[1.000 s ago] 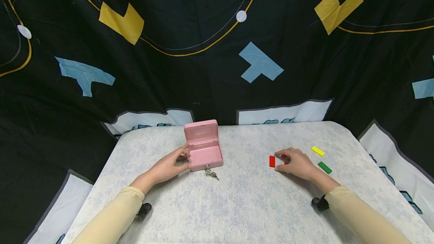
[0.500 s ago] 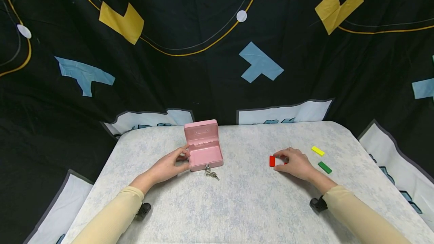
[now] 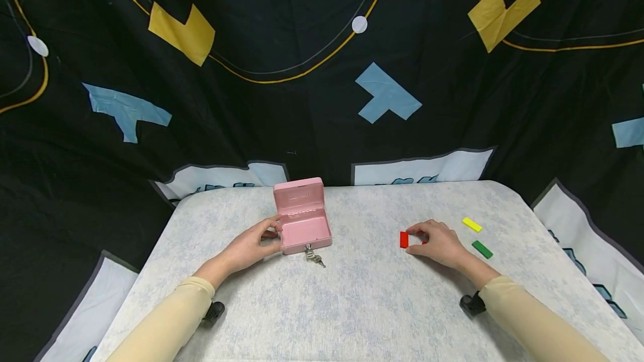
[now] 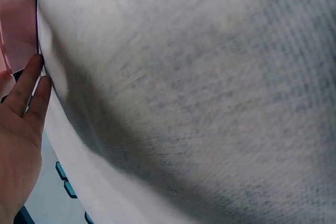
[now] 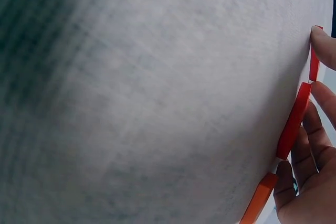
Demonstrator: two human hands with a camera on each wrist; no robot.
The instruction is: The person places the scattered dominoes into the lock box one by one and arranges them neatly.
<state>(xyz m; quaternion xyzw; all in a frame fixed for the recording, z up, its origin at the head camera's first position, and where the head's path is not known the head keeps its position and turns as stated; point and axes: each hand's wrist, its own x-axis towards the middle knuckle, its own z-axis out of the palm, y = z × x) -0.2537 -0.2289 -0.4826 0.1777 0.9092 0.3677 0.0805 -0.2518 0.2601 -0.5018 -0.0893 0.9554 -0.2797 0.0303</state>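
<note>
A pink metal cash box [image 3: 304,228] stands with its lid up, left of the table's middle. My left hand [image 3: 247,244] rests its fingertips along the box's left side; in the left wrist view, two of its fingers [image 4: 32,85] lie nearly straight beside the pink wall. Keys [image 3: 316,259] hang from the lock at the box's front. On the right, my right hand [image 3: 437,244] pinches a small flat red block [image 3: 404,239] by its two ends. A second red block [image 5: 294,121] lies under that hand, mostly hidden from the head view.
An orange block [image 5: 258,200] shows by the little finger in the right wrist view. Right of the right hand lie a yellow block [image 3: 472,224] and a green block [image 3: 482,248]. Pale patterned cloth covers the table [image 3: 352,306]; a black curtain [image 3: 282,122] hangs behind it.
My right hand has shifted slightly left, and its fingertips have come in to the ends of the red block. My left hand and the box have stayed put.
</note>
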